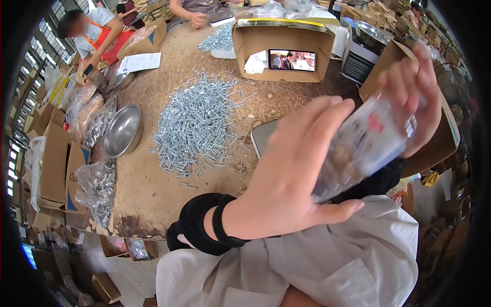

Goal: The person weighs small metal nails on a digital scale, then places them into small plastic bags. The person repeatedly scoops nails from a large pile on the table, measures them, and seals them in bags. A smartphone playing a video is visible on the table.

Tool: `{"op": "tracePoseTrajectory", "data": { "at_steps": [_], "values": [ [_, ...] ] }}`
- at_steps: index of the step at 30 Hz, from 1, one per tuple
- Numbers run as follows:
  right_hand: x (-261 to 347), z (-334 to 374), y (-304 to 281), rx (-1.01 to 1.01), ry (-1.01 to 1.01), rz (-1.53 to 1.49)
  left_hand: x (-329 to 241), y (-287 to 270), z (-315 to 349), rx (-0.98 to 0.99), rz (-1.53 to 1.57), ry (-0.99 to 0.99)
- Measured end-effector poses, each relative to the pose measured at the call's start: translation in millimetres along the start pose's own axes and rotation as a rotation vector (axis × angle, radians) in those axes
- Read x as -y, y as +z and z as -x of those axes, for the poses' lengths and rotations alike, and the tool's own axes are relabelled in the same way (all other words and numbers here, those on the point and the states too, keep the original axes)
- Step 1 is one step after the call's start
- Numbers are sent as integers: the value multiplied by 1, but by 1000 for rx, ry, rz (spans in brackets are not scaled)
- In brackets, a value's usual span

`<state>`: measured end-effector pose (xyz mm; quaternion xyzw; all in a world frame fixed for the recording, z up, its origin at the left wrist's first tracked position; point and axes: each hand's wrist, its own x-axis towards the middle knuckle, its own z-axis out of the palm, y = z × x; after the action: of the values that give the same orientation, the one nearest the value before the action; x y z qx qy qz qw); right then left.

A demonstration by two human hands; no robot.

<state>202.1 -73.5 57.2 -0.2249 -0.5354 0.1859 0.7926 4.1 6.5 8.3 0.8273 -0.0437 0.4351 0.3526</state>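
Many silvery metal screws (197, 125) are lying at ten o'clock on the brown worktop (148, 202), right hand (428, 105) gripping a clear plastic bag (363, 143), left hand (294, 171) spread.

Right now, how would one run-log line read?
left fingers: spread, at clear bag | right fingers: holding bag | table: loose screws, steel bowl | carton: lit phone inside

Phone (292, 60) inside open carton (281, 38); paper sheet (139, 62) farther left.

Blk sleeves (194, 217), thin blk L wristband (219, 225), loose lt-grey garment (353, 250) w/ folds
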Motion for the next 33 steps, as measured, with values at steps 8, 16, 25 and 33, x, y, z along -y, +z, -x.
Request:
{"op": "tracePoseTrajectory", "data": {
  "at_steps": [8, 16, 25, 33],
  "values": [
    [-24, -44, -131, -511, -318, 1022, -10, -44, -13, 8, -289, 63],
    [-110, -45, -218, -649, -150, 1489, -3, -67, -5, -112, -441, -105],
    [-138, -43, -226, -773, -62, 1542, 79, -105, 28, -154, -470, -618],
    [-109, -61, -218, -661, -701, 1422, 109, -128, 107, -253, -644, -661]
  ]
}}
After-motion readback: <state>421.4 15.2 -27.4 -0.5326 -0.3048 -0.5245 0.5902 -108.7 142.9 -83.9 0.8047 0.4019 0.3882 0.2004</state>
